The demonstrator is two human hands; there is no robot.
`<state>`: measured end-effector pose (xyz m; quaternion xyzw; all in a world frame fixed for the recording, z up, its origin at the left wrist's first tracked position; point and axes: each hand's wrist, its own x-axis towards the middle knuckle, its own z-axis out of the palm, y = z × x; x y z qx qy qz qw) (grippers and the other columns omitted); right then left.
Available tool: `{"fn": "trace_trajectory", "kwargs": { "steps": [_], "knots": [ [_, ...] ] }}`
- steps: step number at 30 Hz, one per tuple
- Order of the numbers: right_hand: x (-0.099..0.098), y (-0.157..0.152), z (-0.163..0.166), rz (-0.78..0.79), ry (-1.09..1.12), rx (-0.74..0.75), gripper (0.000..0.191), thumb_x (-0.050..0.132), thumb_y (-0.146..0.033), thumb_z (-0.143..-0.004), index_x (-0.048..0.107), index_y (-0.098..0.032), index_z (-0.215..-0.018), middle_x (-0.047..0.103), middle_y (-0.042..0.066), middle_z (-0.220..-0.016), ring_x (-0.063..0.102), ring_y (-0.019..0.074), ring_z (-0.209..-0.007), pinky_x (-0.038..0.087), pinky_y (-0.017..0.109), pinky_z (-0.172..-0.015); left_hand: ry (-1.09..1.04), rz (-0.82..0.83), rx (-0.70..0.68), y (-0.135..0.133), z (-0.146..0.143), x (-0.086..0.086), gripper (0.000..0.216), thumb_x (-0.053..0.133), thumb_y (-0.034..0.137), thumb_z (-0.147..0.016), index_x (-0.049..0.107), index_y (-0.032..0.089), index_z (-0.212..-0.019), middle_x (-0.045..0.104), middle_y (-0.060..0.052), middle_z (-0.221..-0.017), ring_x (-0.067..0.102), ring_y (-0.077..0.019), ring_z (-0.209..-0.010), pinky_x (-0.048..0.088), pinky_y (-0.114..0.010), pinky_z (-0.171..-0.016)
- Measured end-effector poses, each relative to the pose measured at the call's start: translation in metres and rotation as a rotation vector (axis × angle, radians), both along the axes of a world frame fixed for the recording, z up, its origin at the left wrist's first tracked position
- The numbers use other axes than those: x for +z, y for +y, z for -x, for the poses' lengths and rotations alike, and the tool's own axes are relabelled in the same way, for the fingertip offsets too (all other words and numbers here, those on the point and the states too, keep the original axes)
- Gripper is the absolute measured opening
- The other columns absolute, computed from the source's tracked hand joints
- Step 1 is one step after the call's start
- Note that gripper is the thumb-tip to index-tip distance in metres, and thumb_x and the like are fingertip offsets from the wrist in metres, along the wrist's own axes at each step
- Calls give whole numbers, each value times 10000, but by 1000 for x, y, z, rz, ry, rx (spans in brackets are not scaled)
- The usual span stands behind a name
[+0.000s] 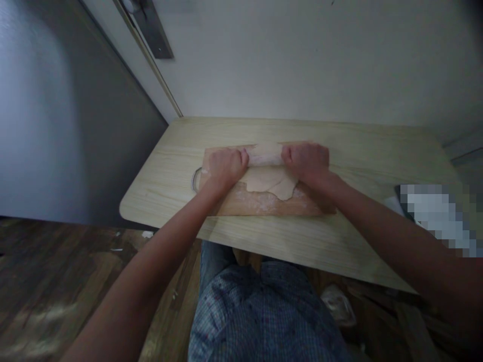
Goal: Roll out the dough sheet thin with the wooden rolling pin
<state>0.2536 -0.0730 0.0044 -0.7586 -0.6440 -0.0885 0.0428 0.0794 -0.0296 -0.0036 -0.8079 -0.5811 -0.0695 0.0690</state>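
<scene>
A flattened sheet of pale dough (269, 182) lies on a floured wooden cutting board (260, 203), which has a metal handle (195, 180) at its left end. Across the dough lies a light, flour-dusted rolling pin (264, 155). My left hand (228, 163) is closed around the pin's left end, and my right hand (306, 158) grips its right end. Both hands cover the ends of the pin. Part of the dough stretches beyond the pin, and its near edge is uneven.
The board rests on a light wood-grain table (169, 186) set against a white wall (302, 65). A dark-edged object, mostly blurred out (433, 211), lies at the table's right. A large grey panel (75, 125) stands at the left. Beneath the table is a plastic bag (338, 304).
</scene>
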Motion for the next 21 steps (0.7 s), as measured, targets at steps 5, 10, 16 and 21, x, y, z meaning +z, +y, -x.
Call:
{"fn": "trace_trajectory", "kwargs": {
  "steps": [5, 10, 16, 21],
  "knots": [
    [0, -16, 2, -20, 4, 79, 513, 183, -325, -898, 650, -113, -922, 664, 150, -836, 577, 226, -722, 321, 321, -611, -4, -19, -73, -15, 5, 2, 558, 124, 332, -924, 634, 108, -918, 662, -156, -899, 596, -256, -808, 385, -363, -703],
    [-9, -39, 1, -86, -37, 179, 419, 210, -316, -913, 566, -110, -991, 612, 145, -960, 515, 246, -890, 301, 355, -748, -1, -93, -164, -41, 16, 0, 421, 193, 349, -929, 552, 138, -990, 601, -142, -997, 523, -277, -937, 349, -386, -780],
    [-16, -48, 1, -110, -9, 170, 397, 233, -337, -915, 523, -87, -1018, 547, 159, -1036, 453, 258, -970, 279, 368, -809, 19, -53, -238, -47, 25, 4, 393, 201, 371, -931, 522, 155, -1001, 591, -118, -1004, 525, -263, -923, 353, -372, -774],
    [-13, -40, 1, -83, 7, 150, 419, 217, -341, -912, 536, -82, -995, 539, 175, -1039, 453, 269, -971, 292, 373, -769, 44, 99, -253, -30, 23, 15, 450, 178, 401, -931, 545, 151, -1009, 634, -109, -970, 581, -233, -858, 378, -332, -719]
  ]
}}
